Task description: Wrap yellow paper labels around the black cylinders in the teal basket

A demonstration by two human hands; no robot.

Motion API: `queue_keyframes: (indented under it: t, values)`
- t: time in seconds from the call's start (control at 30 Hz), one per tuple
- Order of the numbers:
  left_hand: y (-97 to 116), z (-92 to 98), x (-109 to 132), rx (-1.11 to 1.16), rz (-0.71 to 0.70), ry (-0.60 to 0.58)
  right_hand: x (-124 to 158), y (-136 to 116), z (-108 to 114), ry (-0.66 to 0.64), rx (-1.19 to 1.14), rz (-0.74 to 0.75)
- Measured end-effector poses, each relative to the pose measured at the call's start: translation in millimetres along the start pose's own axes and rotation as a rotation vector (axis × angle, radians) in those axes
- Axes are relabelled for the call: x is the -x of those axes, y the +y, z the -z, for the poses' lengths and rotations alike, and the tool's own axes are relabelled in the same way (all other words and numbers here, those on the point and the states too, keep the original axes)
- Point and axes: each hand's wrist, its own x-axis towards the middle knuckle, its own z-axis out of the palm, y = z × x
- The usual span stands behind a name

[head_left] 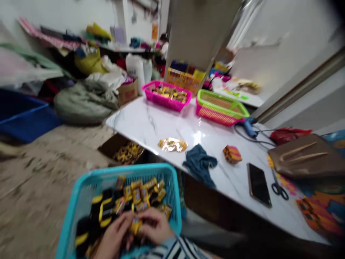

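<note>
A small yellow wrapped packet [136, 226] is pinched between my two hands, low over a turquoise plastic basket [176, 201]. My left hand [117, 230] closes on it from the left with bent fingers. From the right, my right hand [156, 225] grips it between thumb and fingers. More yellow packets [141, 192] lie heaped at the basket's right side. Black pieces with yellow bands [105, 210] fill its left side. The image is blurred, so the print on the packet cannot be read.
The white marbled table [151, 118] carries a gold foil packet [172, 144], blue cloth [201, 163], phone [258, 184], scissors [279, 190], pink basket [167, 104] and green-rimmed basket [223, 108]. A cardboard box [107, 145] of small pieces stands under its edge. A blue tub [29, 120] is at left.
</note>
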Motion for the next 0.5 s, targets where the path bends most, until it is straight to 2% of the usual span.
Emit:
queue_keyframes:
  t: [0.03, 0.1, 0.23, 0.4, 0.5]
  values:
    - [-9.0, 8.3, 10.2, 0.122, 0.023, -0.061, 2.3, 8.6, -2.8, 0.030, -0.137, -0.033]
    - [-15.8, 15.9, 19.8, 0.267, 0.039, -0.165, 6.3, 18.9, -5.9, 0.049, -0.259, -0.018]
    - [-10.0, 16.0, 16.8, 0.294, 0.043, -0.345, 12.7, 11.1, -9.3, 0.078, -0.181, 0.122]
    - [-8.0, 24.0, 16.5, 0.232, -0.035, -0.390, 16.7, -8.5, -17.0, 0.171, 0.010, 0.167]
    - [-9.7, 35.4, 22.2, 0.056, -0.182, -0.379, 13.5, -19.0, -8.0, 0.249, 0.139, 0.250]
